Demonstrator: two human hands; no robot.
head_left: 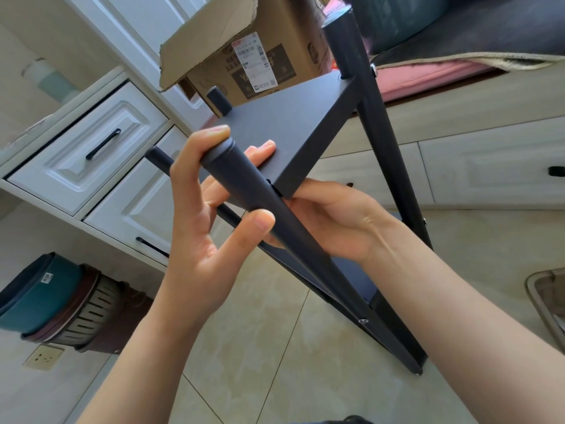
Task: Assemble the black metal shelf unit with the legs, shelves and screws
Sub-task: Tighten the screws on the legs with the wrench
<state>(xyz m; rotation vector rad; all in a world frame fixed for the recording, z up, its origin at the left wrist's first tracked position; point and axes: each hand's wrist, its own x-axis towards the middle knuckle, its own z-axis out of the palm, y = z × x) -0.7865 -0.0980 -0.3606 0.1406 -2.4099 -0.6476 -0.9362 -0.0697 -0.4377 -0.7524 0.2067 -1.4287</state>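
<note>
Left hand [195,206] curled around black leg [244,185] at shelf [284,133] corner; right hand [333,221] gripping that corner from beneath. Half-built unit tilted above tiled floor [260,347], cardboard box [244,56] behind.

Glossy beige floor tiles [269,341] with thin dark grout lines, brightly daylit. At nine o'clock, white panelled drawers [88,148] with slim black bar handles [103,144]. At eleven o'clock, tall white cabinet doors [146,29]. At twelve o'clock, an opened cardboard box [244,53] bearing a white shipping label [253,61], one flap torn and hanging. At two o'clock, a dark cushion [477,29] above a pink pad [428,78] on a cream storage bench [458,154] with panelled drawer fronts. At eight o'clock, stacked plastic baskets, teal [39,295] over brown [91,313], beside a wall socket [44,357]. At four o'clock, the corner of a beige bin [547,298].
</note>
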